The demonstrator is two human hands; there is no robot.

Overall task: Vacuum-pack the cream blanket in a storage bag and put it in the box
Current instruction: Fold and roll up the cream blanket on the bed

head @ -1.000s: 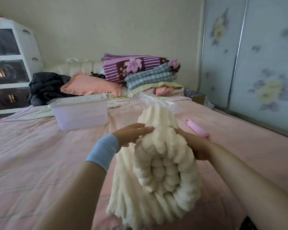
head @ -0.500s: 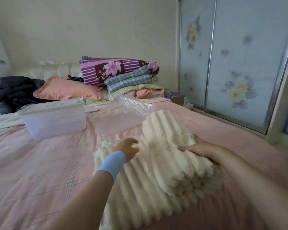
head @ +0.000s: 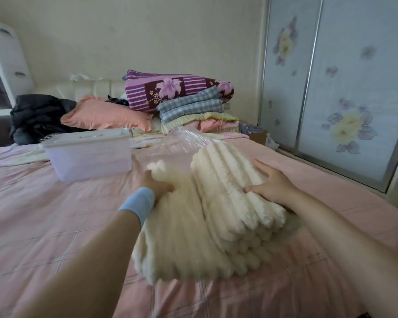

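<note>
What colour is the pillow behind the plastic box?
The pillow is plain peach-pink, clearest in the head view.

Your bare left hand [head: 156, 183]: arm stretched forward, fingers blurred. Your bare right hand [head: 272, 188]: palm down, fingers spread.

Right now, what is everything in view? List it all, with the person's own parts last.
cream blanket: one, cream, folded mid-bed
storage bag: one, clear, behind the blanket
box: one, translucent with a white lid, left of the blanket
bed sheet: one, pink check, under everything
pillow: one, salmon, head of the bed
quilt: one, purple floral, behind the pillow
folded linens: one stack, blue check, yellow and pink, right of the pillow
dark clothing: one heap, black, far left
drawer unit: one, white, left wall
wardrobe doors: two, frosted floral, right
wristband: one, light blue, left wrist
left hand: blanket's left edge, fingers blurred
right hand: flat on the blanket's top fold
</note>
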